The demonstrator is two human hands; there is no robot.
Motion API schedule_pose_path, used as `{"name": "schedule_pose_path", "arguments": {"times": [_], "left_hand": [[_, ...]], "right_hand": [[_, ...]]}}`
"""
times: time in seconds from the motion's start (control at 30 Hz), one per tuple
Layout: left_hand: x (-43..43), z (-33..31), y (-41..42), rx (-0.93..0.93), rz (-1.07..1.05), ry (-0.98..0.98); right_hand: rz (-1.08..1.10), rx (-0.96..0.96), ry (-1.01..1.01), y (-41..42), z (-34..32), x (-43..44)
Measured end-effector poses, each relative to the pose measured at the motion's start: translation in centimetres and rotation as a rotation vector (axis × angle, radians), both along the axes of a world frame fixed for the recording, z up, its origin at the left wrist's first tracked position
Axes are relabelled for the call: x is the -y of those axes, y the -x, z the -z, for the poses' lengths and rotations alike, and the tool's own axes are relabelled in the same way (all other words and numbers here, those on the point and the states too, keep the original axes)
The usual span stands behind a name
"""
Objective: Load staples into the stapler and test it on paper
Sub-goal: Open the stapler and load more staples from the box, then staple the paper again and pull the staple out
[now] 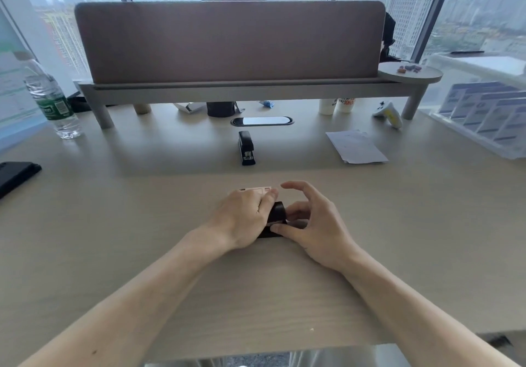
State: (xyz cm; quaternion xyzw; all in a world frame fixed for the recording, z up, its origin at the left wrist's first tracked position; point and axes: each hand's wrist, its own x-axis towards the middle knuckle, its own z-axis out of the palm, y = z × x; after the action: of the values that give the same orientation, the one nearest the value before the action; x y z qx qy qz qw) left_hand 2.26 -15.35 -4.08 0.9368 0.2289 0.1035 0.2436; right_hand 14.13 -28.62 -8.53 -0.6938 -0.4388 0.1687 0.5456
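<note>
Stapler [275, 218], black, on the counter [142, 224] between both hands: left hand [242, 218] clasped over it, right hand [310, 224] pinching its near end, index finger raised.

We see a wide band of bare desk [142, 224] across the lower frame on both sides of our forearms, open for a hand to pass. At centre our left hand [242, 221] and right hand [313, 224] crowd together, a small pink box [257, 189] just beyond them. Further up, a second black stapler [246, 147] stands mid-frame, with loose paper [355, 147] to its right. A bottle [51, 102] blocks the upper left, a black device [15, 174] the left edge, a clear bin [484, 104] the right, and the shelf riser [244, 87] closes off the back.
</note>
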Motion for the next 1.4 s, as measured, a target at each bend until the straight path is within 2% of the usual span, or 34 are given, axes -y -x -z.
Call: {"name": "schedule_pose_path", "arguments": {"times": [0.13, 0.3, 0.5, 0.57, 0.67, 0.73, 0.8, 0.87, 0.93, 1.07, 1.23, 1.33, 1.4], "left_hand": [[-0.2, 0.4, -0.1, -0.032, -0.003, -0.075], [-0.6, 0.8, 0.0, 0.020, 0.012, -0.068], [-1.2, 1.2, 0.5, 0.072, 0.007, -0.195], [-1.4, 1.6, 0.8, 0.136, 0.015, -0.207], [-1.8, 2.5, 0.7, 0.225, 0.016, -0.220], [-1.9, 2.9, 0.3, 0.250, 0.008, -0.249], [-2.0, 3.2, 0.1, 0.283, -0.002, -0.273], [-2.1, 3.5, -0.1, 0.307, -0.024, -0.308], [-2.1, 3.7, -0.3, 0.306, -0.044, -0.332], [-2.1, 3.6, -0.5, 0.322, -0.055, -0.347], [-2.1, 4.0, -0.4, 0.326, -0.085, -0.353], [-1.8, 3.7, -0.3, 0.353, -0.093, -0.350], [-1.7, 3.7, -0.2, 0.363, -0.101, -0.362]], "right_hand": [[-0.002, 0.012, 0.010, 0.1, -0.1, 0.0], [0.045, 0.000, -0.037, 0.2, -0.2, -0.1], [-0.028, 0.011, -0.020, -1.0, -0.7, 0.3], [0.045, 0.011, -0.009, -3.6, -1.3, 0.2], [0.275, 0.031, 0.009, -8.8, -2.9, -0.3], [0.430, 0.160, 0.136, -12.4, -3.8, -0.4], [0.502, 0.382, 0.395, -15.8, -3.7, -0.1], [0.447, 0.553, 0.681, -18.1, -3.4, 0.3], [0.372, 0.648, 0.799, -19.2, -2.9, 0.3], [0.310, 0.800, 0.804, -19.4, -2.5, -0.4], [0.373, 0.981, 0.829, -19.7, -1.9, -0.7], [0.435, 0.959, 0.810, -19.8, -2.4, -0.7], [0.530, 0.880, 0.631, -19.8, -3.7, -0.6]]}}
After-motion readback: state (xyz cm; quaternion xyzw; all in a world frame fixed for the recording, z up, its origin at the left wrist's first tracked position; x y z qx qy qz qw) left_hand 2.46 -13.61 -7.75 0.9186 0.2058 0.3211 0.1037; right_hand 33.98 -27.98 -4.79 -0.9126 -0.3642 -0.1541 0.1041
